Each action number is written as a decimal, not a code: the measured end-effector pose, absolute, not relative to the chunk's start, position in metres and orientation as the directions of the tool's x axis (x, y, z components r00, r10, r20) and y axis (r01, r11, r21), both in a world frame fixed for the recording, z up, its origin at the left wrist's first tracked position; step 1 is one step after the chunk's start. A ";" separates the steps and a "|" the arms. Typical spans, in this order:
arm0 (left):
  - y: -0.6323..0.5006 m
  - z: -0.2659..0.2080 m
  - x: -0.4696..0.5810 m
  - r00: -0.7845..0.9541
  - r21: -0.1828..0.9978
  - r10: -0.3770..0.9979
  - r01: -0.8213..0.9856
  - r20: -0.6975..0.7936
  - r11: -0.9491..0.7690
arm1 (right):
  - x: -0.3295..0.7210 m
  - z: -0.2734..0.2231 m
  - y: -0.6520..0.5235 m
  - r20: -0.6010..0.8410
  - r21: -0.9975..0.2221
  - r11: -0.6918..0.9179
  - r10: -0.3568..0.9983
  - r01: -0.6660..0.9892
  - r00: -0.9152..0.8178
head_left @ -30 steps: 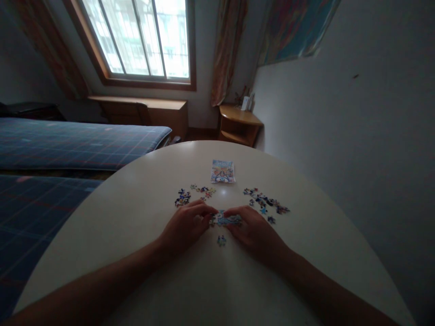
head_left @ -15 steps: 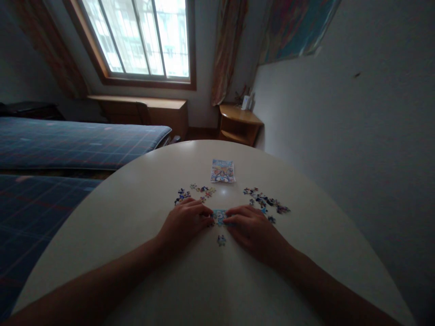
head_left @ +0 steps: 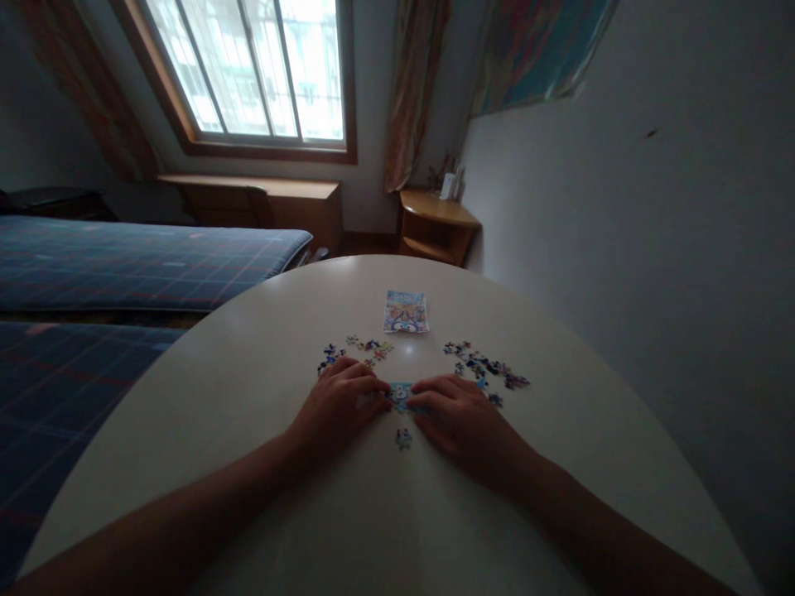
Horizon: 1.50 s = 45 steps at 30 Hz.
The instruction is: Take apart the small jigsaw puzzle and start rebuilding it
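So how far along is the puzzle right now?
Early days. Done: only a small joined section, lying on the table. In hand: the left hand and right hand press on that section from either side. Left: loose pieces in a left pile and a right pile, plus a stray piece nearer the person. The reference picture lies beyond.

round white table [head_left: 261, 331], surface glossy. lying on it: small picture card [head_left: 406, 312] at the far side; loose puzzle pieces in one scatter far left [head_left: 354, 350] and another far right [head_left: 484, 367]; a joined puzzle section [head_left: 401, 396] at centre; one small cluster [head_left: 403, 438] just nearer.
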<state>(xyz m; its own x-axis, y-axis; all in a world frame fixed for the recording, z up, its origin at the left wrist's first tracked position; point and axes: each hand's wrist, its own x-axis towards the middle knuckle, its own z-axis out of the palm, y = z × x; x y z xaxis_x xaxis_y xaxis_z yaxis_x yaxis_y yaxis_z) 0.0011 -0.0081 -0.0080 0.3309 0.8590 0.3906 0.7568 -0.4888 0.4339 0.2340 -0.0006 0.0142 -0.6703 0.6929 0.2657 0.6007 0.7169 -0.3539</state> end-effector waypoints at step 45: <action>-0.026 0.013 -0.004 0.439 0.423 0.892 0.791 0.111 -0.442 | 0.237 0.018 -0.005 0.153 -0.289 0.736 0.667 0.612 -0.729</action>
